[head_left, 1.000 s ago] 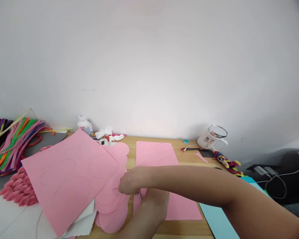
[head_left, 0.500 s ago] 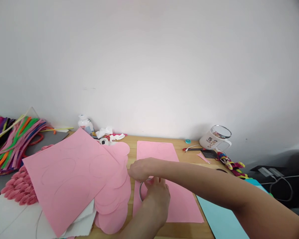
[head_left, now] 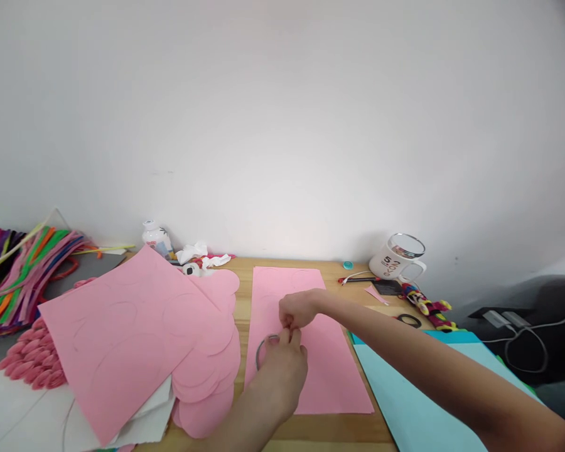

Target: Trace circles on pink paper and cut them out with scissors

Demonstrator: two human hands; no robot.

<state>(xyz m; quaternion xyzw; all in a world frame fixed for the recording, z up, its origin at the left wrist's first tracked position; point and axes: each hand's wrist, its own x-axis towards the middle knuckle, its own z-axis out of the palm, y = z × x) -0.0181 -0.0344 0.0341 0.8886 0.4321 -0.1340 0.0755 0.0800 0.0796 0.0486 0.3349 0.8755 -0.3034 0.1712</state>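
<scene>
A sheet of pink paper (head_left: 329, 383) lies in the middle of the wooden table, with faint curved lines near its far end. On its left part rests a thin grey ring (head_left: 258, 353), partly covered by my left hand (head_left: 285, 367). That hand is closed, its fingers pressing down on the ring. My right hand (head_left: 297, 307) reaches in from the right, at the ring's far right side. Its fingers are pinched together and pointing down beside the left fingertips; whatever they grip is hidden.
Left are a pink sheet with drawn curves (head_left: 132, 333), pink paper circles (head_left: 207, 411), rose-coloured petals (head_left: 32, 358) and fuzzy coloured stems (head_left: 47, 270). Right are light blue sheets (head_left: 395, 389), a white mug (head_left: 390, 262), a black ring (head_left: 409, 321) and a small doll (head_left: 428, 307).
My right hand has moved rightward round the ring, from its far left side to its far right. My left hand stays on the ring. The whole view has shifted slightly.
</scene>
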